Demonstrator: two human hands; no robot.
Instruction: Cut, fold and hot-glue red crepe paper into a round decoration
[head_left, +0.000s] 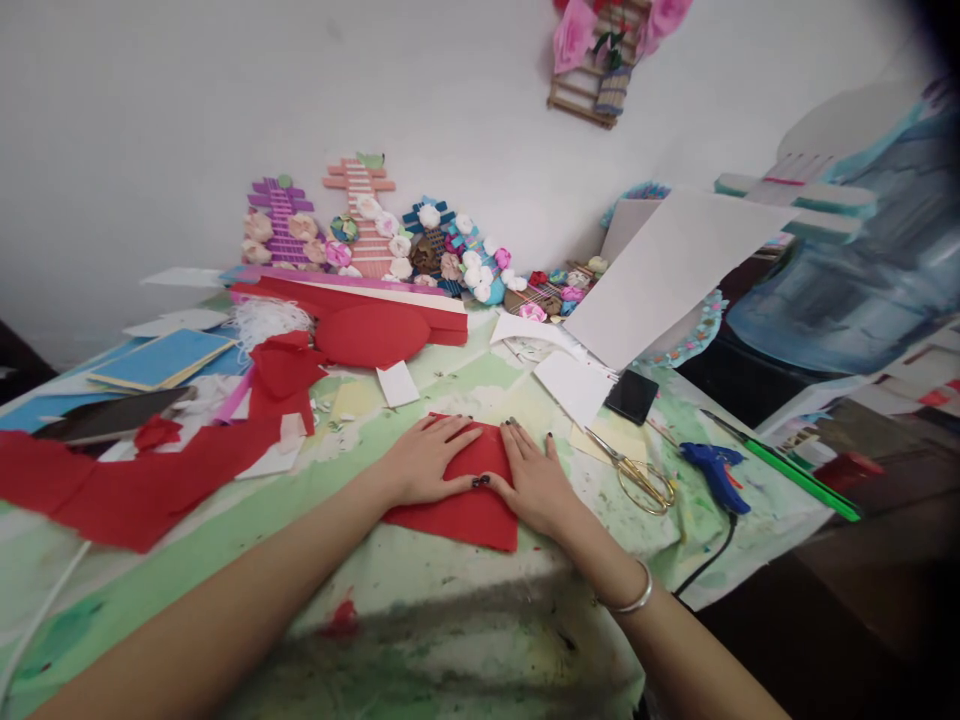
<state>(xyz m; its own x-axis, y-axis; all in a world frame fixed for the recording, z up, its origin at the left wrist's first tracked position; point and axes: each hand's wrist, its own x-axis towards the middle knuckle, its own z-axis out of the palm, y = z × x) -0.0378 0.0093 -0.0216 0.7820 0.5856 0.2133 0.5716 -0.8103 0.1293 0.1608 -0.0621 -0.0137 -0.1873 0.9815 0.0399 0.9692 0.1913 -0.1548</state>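
A red sheet of felt or paper (465, 510) lies flat near the front of the green-stained table (420, 600). My left hand (424, 460) rests on its left part, fingers stretched out and flat. My right hand (536, 480) lies on its right part, fingers spread and pressing down; a silver bangle sits on that wrist. The thumbs nearly meet in the middle of the sheet. Neither hand grips anything.
Gold scissors (637, 478) and a blue glue gun (716, 470) lie right of my hands, a green stick (795, 470) beyond. Red scraps (150, 470) spread at the left. White card (667, 270), a black square (632, 396) and paper-flower crafts (420, 245) stand behind.
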